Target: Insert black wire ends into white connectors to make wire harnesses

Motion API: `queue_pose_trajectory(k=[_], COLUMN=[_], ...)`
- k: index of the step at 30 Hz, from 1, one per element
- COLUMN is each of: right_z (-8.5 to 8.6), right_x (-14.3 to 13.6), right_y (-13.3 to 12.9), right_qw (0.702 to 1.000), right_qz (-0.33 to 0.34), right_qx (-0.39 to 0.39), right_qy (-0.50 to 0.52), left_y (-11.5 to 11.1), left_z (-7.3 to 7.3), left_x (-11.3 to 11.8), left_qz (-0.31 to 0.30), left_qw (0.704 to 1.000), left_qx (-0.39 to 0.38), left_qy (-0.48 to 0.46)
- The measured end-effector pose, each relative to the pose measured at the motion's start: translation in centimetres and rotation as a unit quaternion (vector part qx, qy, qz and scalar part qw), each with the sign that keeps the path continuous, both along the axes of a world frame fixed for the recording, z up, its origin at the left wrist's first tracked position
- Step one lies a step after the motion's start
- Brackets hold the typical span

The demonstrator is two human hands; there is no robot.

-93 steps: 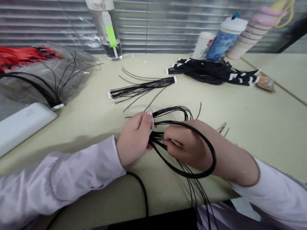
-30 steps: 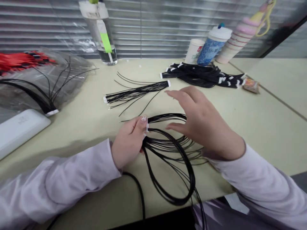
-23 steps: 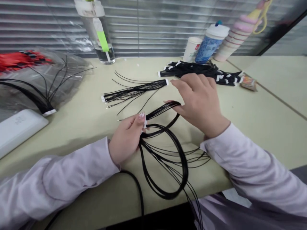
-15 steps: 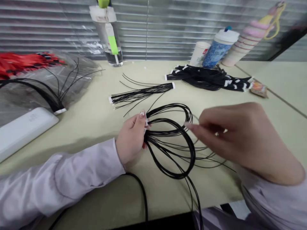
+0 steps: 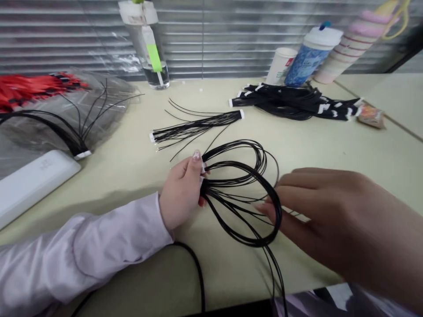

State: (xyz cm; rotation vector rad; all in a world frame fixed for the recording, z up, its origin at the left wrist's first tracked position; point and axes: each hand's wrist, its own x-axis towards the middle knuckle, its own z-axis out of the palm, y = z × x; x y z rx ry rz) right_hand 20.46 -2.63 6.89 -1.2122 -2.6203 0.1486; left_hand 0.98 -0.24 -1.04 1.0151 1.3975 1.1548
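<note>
Near the middle of the table, my left hand [image 5: 183,189] pinches the white connectors [image 5: 202,167] of a black wire bundle [image 5: 279,211]. The wires loop out to the right in several large rings, and some ends hang over the front edge. My right hand [image 5: 317,211] is at the right side of the loops, thumb and fingers pressed together around some of the thin wires. Behind them lies a flat black harness [image 5: 198,125] with a white connector at each end and a few loose strands.
A pile of black harnesses [image 5: 291,102] lies at the back right beside a small packet [image 5: 372,116]. Cups [image 5: 306,57] and a clear bottle [image 5: 152,57] stand by the blinds. Left are red wires [image 5: 36,88] on plastic and a white case [image 5: 36,185].
My right hand has moved down and slightly right, drawing thin wires with it. The large loop has shifted right. My left hand keeps its hold.
</note>
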Motion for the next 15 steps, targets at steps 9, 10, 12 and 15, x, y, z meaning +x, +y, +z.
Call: queue_pose_trajectory(k=[9, 10, 12, 15], right_z=[-1.7, -1.7, -1.8, -1.6], right_x=[-2.9, -3.0, -3.1, -2.5], right_y=[1.9, 2.0, 2.1, 2.1], right_qw=[0.991, 0.99, 0.991, 0.998], right_qz=[0.043, 0.052, 0.067, 0.052], right_qx=[-0.124, -0.131, -0.114, -0.029], right_qy=[-0.029, -0.025, -0.013, -0.025], left_y=[-0.5, -0.5, -0.5, -0.4], left_z=[0.3, 0.3, 0.4, 0.4], left_x=[-0.1, -0.2, -0.2, -0.2], left_qz=[-0.03, -0.034, -0.036, -0.035], left_qw=[0.998, 0.998, 0.998, 0.999], left_qx=[0.028, 0.028, 0.026, 0.016], left_qy=[0.043, 0.041, 0.033, 0.038])
